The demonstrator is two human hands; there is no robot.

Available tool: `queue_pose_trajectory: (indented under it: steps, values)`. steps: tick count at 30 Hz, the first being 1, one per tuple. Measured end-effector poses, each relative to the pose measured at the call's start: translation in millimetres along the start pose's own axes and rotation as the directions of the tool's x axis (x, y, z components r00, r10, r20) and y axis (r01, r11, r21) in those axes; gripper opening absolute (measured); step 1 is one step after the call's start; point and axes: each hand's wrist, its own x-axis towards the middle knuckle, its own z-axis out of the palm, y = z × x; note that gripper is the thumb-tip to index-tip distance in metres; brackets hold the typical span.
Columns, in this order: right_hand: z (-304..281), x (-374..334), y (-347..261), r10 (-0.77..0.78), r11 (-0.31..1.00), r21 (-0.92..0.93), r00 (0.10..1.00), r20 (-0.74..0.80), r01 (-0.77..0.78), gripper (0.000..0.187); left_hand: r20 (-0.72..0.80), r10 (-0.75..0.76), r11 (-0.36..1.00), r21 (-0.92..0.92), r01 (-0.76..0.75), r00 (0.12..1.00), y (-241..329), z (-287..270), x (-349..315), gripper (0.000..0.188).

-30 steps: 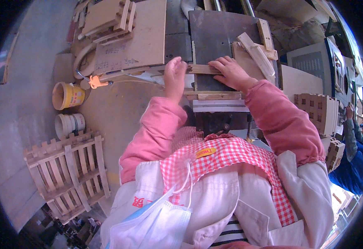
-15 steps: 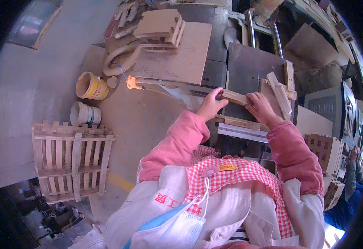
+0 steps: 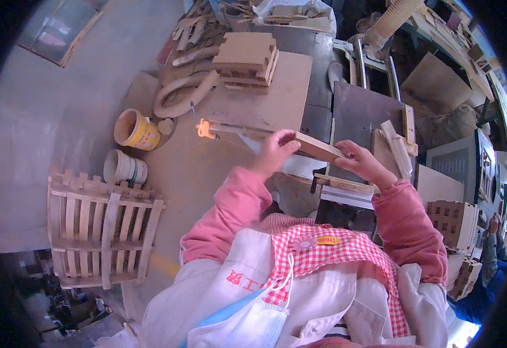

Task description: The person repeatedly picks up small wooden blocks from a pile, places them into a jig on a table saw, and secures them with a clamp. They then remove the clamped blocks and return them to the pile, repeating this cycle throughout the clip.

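A short wooden board [image 3: 317, 147] is held level in front of me, above the edge of a dark machine table [image 3: 360, 107]. Its left end is gripped by my left hand [image 3: 276, 151], with the fingers closed around it. My right hand [image 3: 362, 162] pinches the other end between thumb and fingers. Just below the board, a wooden strip [image 3: 346, 184] lies along the pale metal rail [image 3: 346, 198] at the table's near side. Right of my right hand, a loose light wood strip [image 3: 396, 149] rests at an angle on the table.
Stacked notched boards [image 3: 244, 55] sit on a brown panel [image 3: 291, 75], with an orange clamp [image 3: 206, 129] at its near corner. Yellow [image 3: 143, 134] and white buckets [image 3: 117, 167] and a slatted wooden pallet [image 3: 105, 232] stand left. Another person's sleeve [image 3: 490, 255] shows far right.
Both hands have lifted the board off the machine table and toward the left, and it is now tilted with its broad face showing. The whole view has shifted slightly.
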Motion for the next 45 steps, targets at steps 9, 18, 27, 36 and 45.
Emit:
queue_pose_trajectory:
  steps: [9, 18, 27, 36, 45]
  values:
    - [53.9, 115.4, -68.9, 0.146, 0.797, 0.604, 0.974, -0.173, -0.012, 0.052, -0.340, -0.165, 0.935, -0.352, 0.037, 0.926, -11.8, -118.0, 59.7, 0.025]
    - [69.7, 220.7, -118.1, 0.288, 0.749, 0.663, 0.896, -0.337, 0.009, 0.053, -0.433, -0.205, 0.876, -0.480, -0.033, 0.878, -9.8, -190.8, 135.7, 0.030]
    - [70.8, 253.5, -104.8, 0.341, 0.780, 0.626, 0.847, -0.409, -0.011, 0.047, -0.434, -0.307, 0.881, -0.466, 0.081, 0.847, -14.7, -201.7, 168.5, 0.041]
    - [74.4, 245.0, -118.6, 0.249, 0.923, 0.385, 0.749, -0.614, 0.010, 0.036, -0.434, -0.254, 0.880, -0.474, 0.021, 0.864, -16.3, -201.1, 172.5, 0.043]
    - [123.6, 258.4, -144.0, -0.322, 0.918, -0.304, 0.926, -0.197, 0.255, 0.024, -0.487, -0.276, 0.895, -0.445, 0.036, 0.829, -17.6, -198.8, 177.2, 0.039]
